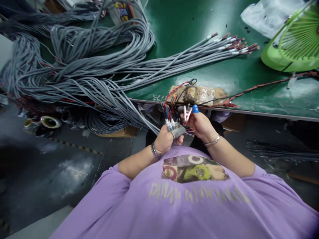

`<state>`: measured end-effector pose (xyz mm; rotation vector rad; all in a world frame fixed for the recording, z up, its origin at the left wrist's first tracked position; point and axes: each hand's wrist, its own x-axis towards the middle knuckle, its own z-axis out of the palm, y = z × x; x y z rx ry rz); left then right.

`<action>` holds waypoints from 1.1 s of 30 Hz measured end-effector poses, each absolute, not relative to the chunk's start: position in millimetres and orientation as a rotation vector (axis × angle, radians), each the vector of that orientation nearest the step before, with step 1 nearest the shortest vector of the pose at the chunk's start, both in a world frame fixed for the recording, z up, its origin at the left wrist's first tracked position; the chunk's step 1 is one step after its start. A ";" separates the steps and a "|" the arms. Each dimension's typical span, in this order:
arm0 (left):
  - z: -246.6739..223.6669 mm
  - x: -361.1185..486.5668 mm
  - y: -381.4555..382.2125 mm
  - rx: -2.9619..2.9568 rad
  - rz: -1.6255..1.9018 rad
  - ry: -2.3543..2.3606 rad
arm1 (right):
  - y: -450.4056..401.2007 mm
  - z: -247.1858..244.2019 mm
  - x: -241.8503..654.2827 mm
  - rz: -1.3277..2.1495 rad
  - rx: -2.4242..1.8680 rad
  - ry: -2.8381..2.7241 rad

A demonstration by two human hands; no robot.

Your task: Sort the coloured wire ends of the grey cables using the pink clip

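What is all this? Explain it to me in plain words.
No robot here, just a person's two hands. The single picture comes from a camera worn on the head, looking forward and down. On the green table lie long gray cables, a wooden block and a plastic bag; a green fan stands at the right. The left hand holds gray cable ends with colored wires sticking out. The right hand, wearing a blue thumb cover, is at a pink clip; whether it grips it is hard to tell.

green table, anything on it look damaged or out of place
The brown block at the table's front edge looks worn, its surface patchy and stained. Small dark bits lie scattered near the green fan, like stray debris.
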<state>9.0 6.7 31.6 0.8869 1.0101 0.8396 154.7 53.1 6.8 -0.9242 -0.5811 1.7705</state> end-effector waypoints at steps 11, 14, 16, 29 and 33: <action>30.5 12.7 11.2 0.893 0.813 1.044 | 58.2 10.8 147.7 1.858 -0.899 -0.430; 29.6 13.1 11.6 0.897 0.807 1.048 | 56.4 10.8 148.2 1.867 -0.899 -0.440; 29.0 12.7 11.0 0.895 0.814 1.039 | 54.9 11.3 149.0 1.882 -0.881 -0.441; 32.4 8.6 -2.1 0.926 0.870 1.084 | 49.2 13.3 157.8 1.909 -0.860 -0.468; 32.6 12.1 0.6 0.893 0.896 1.105 | 46.1 14.2 158.6 1.856 -0.905 -0.521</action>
